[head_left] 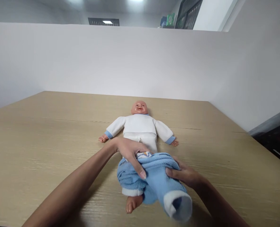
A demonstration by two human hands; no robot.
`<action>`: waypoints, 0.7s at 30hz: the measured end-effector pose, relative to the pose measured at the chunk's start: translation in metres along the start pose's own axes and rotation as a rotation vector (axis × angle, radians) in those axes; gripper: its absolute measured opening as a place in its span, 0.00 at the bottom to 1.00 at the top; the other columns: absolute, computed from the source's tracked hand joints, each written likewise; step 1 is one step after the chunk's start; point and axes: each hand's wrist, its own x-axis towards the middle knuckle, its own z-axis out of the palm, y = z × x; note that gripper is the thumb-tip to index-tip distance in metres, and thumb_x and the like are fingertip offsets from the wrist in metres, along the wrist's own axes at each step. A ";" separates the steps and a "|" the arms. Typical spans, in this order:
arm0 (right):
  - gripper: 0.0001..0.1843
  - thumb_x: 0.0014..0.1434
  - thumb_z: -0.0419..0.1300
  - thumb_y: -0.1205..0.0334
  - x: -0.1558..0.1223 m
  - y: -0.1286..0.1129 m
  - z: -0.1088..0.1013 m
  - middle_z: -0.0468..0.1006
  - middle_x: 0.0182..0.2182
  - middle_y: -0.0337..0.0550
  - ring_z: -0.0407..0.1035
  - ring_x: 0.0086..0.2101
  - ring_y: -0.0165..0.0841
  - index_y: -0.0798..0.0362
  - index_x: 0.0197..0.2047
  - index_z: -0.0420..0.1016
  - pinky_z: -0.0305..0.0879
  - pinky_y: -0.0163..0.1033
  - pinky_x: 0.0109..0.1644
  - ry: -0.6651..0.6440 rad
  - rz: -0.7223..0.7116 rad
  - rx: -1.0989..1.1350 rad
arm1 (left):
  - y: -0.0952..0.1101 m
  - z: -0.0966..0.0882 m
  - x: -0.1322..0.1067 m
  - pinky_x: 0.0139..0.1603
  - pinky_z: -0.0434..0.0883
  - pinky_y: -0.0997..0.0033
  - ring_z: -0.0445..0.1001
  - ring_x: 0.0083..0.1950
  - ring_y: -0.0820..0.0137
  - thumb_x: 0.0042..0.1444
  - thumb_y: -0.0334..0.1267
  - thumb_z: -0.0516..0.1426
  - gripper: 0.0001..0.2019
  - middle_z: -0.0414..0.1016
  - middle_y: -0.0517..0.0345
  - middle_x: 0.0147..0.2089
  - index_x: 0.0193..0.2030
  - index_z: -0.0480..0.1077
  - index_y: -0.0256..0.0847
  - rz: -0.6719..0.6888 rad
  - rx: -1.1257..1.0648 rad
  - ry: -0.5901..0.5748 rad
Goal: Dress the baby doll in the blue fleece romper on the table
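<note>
A baby doll (140, 124) lies on its back on the table, its head away from me, in a white top with blue cuffs. Blue doll trousers (154, 176) with white cuffs are bunched around its lower legs. One bare foot (133, 203) sticks out of the left trouser leg; the right cuff (177, 205) hangs open toward me with no foot showing. My left hand (131, 153) grips the bunched waist of the trousers, thumb on top. From the right side, my right hand (183, 172) holds the other trouser leg, its thumb on the cloth and its fingers mostly hidden.
The wooden table (47, 142) spreads wide on both sides of the doll. A white partition wall (130, 63) rises behind its far edge. At the right, beyond the table edge, stands a dark object (277, 138).
</note>
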 end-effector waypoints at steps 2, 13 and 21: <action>0.35 0.60 0.69 0.28 0.002 0.000 0.003 0.79 0.42 0.45 0.72 0.41 0.38 0.52 0.52 0.83 0.74 0.42 0.48 0.040 0.009 0.013 | -0.001 -0.001 -0.001 0.47 0.80 0.65 0.81 0.43 0.60 0.53 0.47 0.74 0.17 0.85 0.56 0.44 0.43 0.81 0.40 -0.021 0.040 0.008; 0.45 0.46 0.79 0.32 -0.003 -0.001 -0.005 0.81 0.34 0.43 0.74 0.34 0.36 0.56 0.57 0.81 0.71 0.38 0.45 -0.440 -0.019 0.277 | -0.008 0.003 0.002 0.49 0.78 0.71 0.78 0.44 0.65 0.49 0.45 0.76 0.28 0.82 0.58 0.43 0.54 0.79 0.37 0.117 -0.180 0.117; 0.40 0.46 0.77 0.32 -0.002 0.006 0.006 0.86 0.42 0.49 0.79 0.51 0.49 0.49 0.55 0.86 0.75 0.46 0.55 -0.130 -0.081 0.356 | -0.022 0.010 0.011 0.43 0.82 0.68 0.79 0.36 0.65 0.40 0.45 0.80 0.24 0.85 0.56 0.37 0.41 0.82 0.36 0.050 -0.242 0.061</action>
